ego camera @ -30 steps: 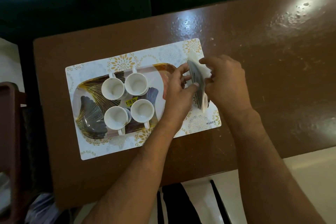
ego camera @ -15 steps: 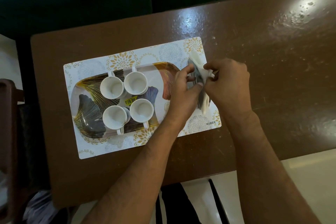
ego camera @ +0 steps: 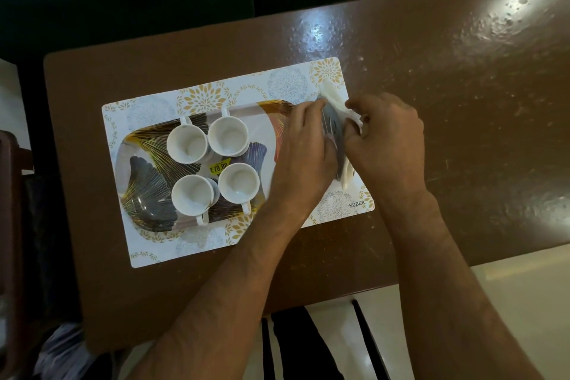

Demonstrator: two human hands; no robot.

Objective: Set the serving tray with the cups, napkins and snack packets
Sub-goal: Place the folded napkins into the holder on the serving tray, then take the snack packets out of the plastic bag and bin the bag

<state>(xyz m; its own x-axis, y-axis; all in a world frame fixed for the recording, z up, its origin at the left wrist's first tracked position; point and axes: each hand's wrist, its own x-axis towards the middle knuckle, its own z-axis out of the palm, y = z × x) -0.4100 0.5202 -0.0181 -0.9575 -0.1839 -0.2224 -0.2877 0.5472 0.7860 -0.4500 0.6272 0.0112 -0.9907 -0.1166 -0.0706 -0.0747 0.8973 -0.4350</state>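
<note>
Four cups [ego camera: 212, 163], one tray [ego camera: 145, 197].

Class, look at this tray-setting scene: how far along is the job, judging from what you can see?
Done: four white cups stand on the tray. In hand: the left hand and right hand work white napkins into a grey holder at the tray's right end. Left: no snack packets are visible.
</note>
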